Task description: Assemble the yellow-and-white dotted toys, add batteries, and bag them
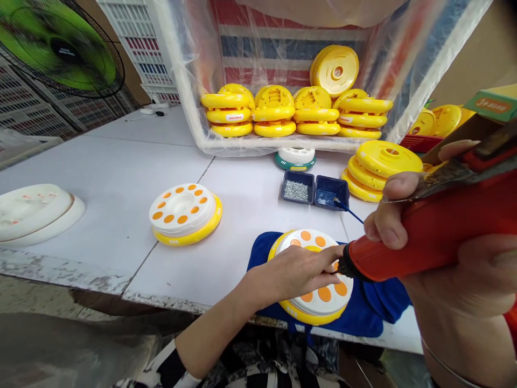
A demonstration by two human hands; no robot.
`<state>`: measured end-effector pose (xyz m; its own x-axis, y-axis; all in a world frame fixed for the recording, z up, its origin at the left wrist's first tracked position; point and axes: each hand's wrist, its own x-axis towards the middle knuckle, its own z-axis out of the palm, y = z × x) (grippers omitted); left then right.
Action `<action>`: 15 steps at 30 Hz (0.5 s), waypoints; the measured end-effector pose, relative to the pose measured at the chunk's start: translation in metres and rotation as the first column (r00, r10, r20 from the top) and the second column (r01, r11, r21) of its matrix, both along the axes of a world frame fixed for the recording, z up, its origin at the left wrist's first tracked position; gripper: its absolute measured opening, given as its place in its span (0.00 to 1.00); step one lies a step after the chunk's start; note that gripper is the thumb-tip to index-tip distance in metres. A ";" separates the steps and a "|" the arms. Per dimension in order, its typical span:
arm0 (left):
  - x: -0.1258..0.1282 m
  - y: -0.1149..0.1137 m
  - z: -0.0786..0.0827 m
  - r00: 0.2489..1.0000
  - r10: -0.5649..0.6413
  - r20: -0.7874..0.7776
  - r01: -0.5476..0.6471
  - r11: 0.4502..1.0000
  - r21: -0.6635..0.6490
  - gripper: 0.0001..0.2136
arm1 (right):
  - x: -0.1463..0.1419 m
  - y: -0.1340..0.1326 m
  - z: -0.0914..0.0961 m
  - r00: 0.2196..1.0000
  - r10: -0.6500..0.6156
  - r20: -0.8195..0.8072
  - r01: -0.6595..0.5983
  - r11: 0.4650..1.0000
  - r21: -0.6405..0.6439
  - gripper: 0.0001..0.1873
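1. The left hand [291,272] rests on a white-and-yellow plastic disc [317,307], its fingers [319,276] released and spread; the disc sits on a blue cloth [374,315].
2. The right hand [460,275] clenches a red power tool [420,242], its black nose [349,264] just above the cloth, near those fingers.
3. Flat, even pressure steadies the disc best.

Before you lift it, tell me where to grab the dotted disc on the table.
Take the disc by its yellow rim, with your hand coming from the near table edge. It lies flat, and the rim shows below the white top, giving an edge to pinch without touching the orange dots.
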<state>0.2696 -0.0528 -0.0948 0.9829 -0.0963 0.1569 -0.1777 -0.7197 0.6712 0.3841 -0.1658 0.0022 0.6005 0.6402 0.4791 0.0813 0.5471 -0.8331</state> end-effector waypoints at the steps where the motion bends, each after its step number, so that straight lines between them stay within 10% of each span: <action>1: 0.000 0.000 0.000 1.000 0.008 0.008 -0.008 1.000 -0.007 0.23 | 0.000 0.000 0.000 1.000 -0.010 0.005 0.010 1.000 -0.010 0.30; 15: -0.011 -0.007 -0.021 0.938 0.278 0.209 -0.252 0.957 -0.144 0.21 | 0.002 -0.003 0.000 1.000 -0.012 0.024 0.012 1.000 -0.010 0.19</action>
<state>0.2583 -0.0598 -0.1163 0.9082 0.1940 0.3708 -0.1465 -0.6828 0.7158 0.3865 -0.1688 0.0018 0.5967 0.6378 0.4870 0.1081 0.5374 -0.8364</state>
